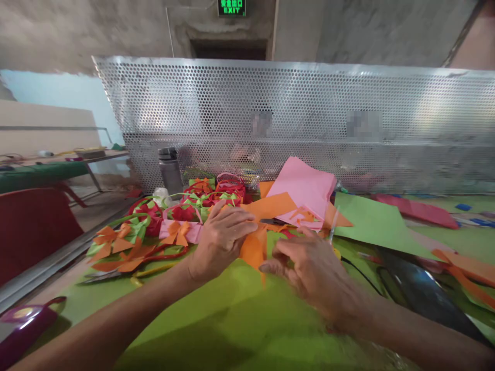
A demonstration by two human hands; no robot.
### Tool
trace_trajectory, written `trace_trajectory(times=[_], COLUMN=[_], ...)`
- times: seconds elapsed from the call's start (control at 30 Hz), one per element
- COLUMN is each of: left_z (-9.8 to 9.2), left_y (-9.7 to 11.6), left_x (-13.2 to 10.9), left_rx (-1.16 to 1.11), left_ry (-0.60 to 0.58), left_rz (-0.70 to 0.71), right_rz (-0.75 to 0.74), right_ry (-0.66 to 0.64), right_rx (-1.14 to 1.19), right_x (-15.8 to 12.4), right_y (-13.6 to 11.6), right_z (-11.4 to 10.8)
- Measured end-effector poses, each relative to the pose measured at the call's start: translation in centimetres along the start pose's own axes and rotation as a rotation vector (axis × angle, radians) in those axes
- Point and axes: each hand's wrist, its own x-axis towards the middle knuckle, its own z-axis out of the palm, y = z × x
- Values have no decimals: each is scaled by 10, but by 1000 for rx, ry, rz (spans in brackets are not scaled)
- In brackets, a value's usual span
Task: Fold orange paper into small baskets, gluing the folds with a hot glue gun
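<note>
My left hand (222, 234) is closed on a folded piece of orange paper (253, 250), its fingers lying over the upper edge. A narrow tip of the paper hangs down in front. Just to the right is my right hand (305, 260), fingers bent and apart, its thumb tip close to the paper's lower corner. Whether that thumb touches the paper I cannot tell. Beyond the hands lie a larger orange sheet (274, 205), a dark slim tool (271, 221) and orange scraps (305, 214) on pink paper (303, 185).
Small paper bags with bows (180, 232) crowd the left, near scissors (102, 275) with red and yellow handles and a grey bottle (170, 170). A purple device (27, 330) sits front left. Rightward are a green sheet (382, 221) and a black phone-like slab (429, 293). A perforated metal screen (301, 98) stands behind.
</note>
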Motion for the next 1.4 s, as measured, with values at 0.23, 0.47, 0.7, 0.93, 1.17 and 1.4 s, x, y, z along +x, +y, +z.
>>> trace_trajectory(times=[0.23,0.47,0.7,0.93,1.17,1.4], left_z=[-8,-7,-3,0,-2,-7], left_y=[9,12,7,8,4,14], left_x=[11,6,6,4,3,4], left_rx=[-454,-527,-561,-791,-1167,-1146], left_ry=[-133,-310,-384,-551,-579,-952], left_rz=[-165,-165,-158,-202,-690,-822], right_rz=[9,-24,-211,-139,-19,20], right_ry=[197,151,178,-138,-266,-300], right_rx=[359,598,434,434,735,792], right_x=[12,19,18,20,26,27], right_y=[19,32,35,35,50,57], right_z=[1,16,16,13,16,18])
